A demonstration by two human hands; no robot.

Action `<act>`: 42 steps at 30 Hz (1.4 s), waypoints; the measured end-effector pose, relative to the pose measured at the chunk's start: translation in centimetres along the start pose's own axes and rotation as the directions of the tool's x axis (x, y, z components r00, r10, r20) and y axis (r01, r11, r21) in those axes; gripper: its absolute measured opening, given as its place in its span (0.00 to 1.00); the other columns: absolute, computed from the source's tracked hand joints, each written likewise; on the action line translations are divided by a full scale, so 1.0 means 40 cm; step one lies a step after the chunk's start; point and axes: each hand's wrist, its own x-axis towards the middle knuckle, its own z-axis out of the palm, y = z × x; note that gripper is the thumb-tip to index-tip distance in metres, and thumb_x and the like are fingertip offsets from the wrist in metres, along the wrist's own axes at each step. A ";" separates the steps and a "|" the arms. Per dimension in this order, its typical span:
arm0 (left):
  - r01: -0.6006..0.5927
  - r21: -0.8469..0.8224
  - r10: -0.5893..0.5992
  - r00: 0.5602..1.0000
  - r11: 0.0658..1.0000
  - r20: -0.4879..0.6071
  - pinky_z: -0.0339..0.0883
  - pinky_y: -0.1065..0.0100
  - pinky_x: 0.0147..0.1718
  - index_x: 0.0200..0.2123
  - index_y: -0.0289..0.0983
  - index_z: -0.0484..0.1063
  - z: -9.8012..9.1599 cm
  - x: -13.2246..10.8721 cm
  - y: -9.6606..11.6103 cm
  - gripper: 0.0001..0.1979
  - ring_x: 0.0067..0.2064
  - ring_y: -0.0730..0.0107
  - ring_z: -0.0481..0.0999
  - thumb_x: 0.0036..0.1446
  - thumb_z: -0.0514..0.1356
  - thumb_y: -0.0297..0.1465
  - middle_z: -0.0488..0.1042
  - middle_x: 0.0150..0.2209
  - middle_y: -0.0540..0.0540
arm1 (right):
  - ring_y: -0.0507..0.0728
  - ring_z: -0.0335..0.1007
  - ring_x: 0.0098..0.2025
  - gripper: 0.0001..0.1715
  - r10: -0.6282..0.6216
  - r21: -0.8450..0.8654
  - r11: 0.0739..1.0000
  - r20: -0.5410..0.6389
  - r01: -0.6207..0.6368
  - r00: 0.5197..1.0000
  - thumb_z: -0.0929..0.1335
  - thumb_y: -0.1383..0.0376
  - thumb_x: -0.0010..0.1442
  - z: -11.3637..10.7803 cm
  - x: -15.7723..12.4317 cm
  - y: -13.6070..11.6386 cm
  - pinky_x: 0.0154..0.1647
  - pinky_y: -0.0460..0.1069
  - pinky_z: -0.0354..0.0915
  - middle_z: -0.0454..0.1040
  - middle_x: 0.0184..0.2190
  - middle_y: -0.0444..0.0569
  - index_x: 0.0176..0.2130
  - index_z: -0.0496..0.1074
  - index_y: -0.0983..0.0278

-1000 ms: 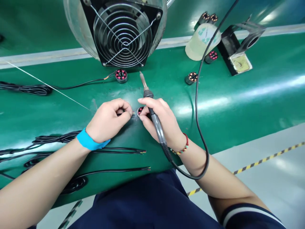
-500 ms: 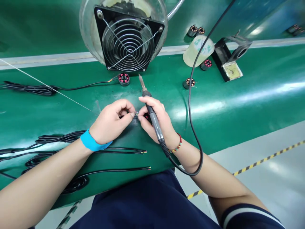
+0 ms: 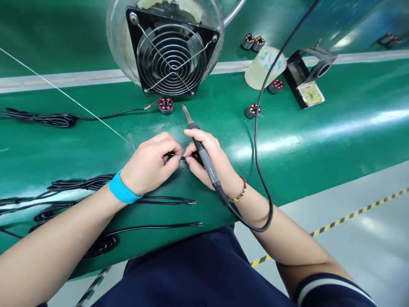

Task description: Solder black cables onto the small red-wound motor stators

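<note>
My left hand (image 3: 153, 160), with a blue band at the wrist, pinches a thin wire (image 3: 182, 156) between thumb and forefinger. Fingertips of my right hand (image 3: 220, 164) meet the same wire from the other side, nearly touching the left ones. A soldering iron (image 3: 206, 158) lies in my right hand, its bare tip pointing up and away from the wire. Partly hidden under the right fingers is a small motor stator (image 3: 196, 156) with red parts. Another stator (image 3: 166, 105), joined to a black cable (image 3: 111, 115), sits just beyond the iron's tip.
A fume fan (image 3: 172, 55) stands at the back. To its right are an iron stand (image 3: 294, 79), a translucent tub (image 3: 258, 72) and several stators (image 3: 252, 111). Black cables (image 3: 79, 184) lie at left. A pale thin strand (image 3: 79, 104) slants in; the iron's cord (image 3: 256, 145) loops right.
The soldering iron's tip has shifted slightly left and down. Both hands stay close together, and the wire between them now lies straighter. The pale strand's end has moved right and up.
</note>
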 end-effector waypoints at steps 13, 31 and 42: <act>0.147 -0.025 -0.146 0.989 0.989 0.015 0.64 0.68 0.35 0.25 0.37 0.70 0.005 0.006 0.000 0.07 0.33 0.71 0.70 0.49 0.52 0.26 0.72 0.30 0.49 | 0.58 0.65 0.42 0.23 -0.017 -0.178 0.984 -0.023 0.012 1.000 0.62 0.70 0.61 0.005 0.010 0.000 0.48 0.55 0.61 0.76 0.36 0.45 0.56 0.61 0.60; 0.200 -0.024 -0.199 0.979 0.979 0.052 0.62 0.69 0.30 0.23 0.37 0.67 0.011 0.010 0.008 0.05 0.31 0.72 0.68 0.47 0.54 0.26 0.70 0.30 0.48 | 0.51 0.72 0.26 0.13 -0.203 -0.135 0.978 -0.440 0.159 0.875 0.63 0.57 0.65 -0.056 -0.032 -0.015 0.27 0.48 0.69 0.74 0.27 0.43 0.34 0.72 0.58; 0.229 -0.045 -0.227 0.972 0.972 0.056 0.61 0.69 0.29 0.22 0.37 0.67 0.013 0.012 0.008 0.05 0.30 0.72 0.67 0.47 0.54 0.26 0.70 0.30 0.48 | 0.49 0.69 0.20 0.14 -0.270 -0.123 0.963 -0.421 0.240 0.866 0.63 0.60 0.64 -0.057 -0.031 -0.015 0.20 0.45 0.66 0.73 0.21 0.40 0.28 0.71 0.59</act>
